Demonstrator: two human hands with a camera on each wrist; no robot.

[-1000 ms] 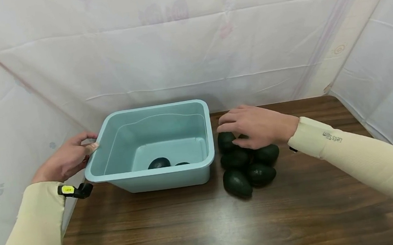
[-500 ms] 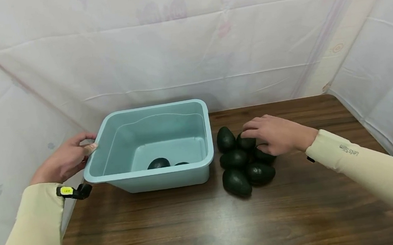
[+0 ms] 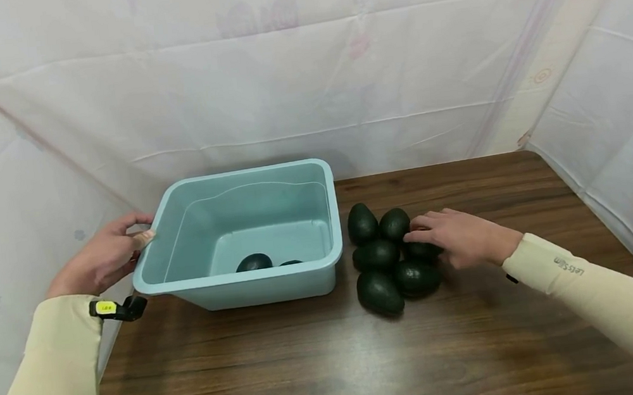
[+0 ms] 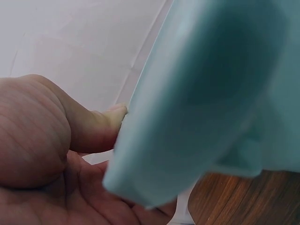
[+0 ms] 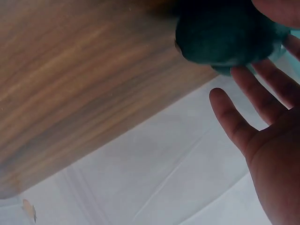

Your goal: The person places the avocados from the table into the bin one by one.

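Note:
A light blue plastic basin (image 3: 330, 221) stands at the back left of the wooden table. My left hand (image 3: 102, 259) grips its left corner rim, thumb on top, and the left wrist view shows the thumb (image 4: 101, 124) pressed against the basin (image 4: 211, 93). Two dark green avocados (image 3: 254, 262) lie on the basin floor. Right of the basin is a cluster of several avocados (image 3: 380, 293). My right hand (image 3: 460, 236) reaches over the cluster's right side, its straight fingers touching one avocado (image 3: 420, 252). In the right wrist view the fingers (image 5: 234, 122) are spread beside an avocado (image 5: 225, 37).
White cloth sheets (image 3: 305, 78) wall in the table at the back and on both sides. Bare dark wood (image 3: 338, 361) stretches in front of the basin and the avocados. The table's left edge runs just below my left wrist.
My right hand has drawn back toward me and lowered from the rear avocados to the one on the cluster's right side. The left hand and the basin have hardly moved.

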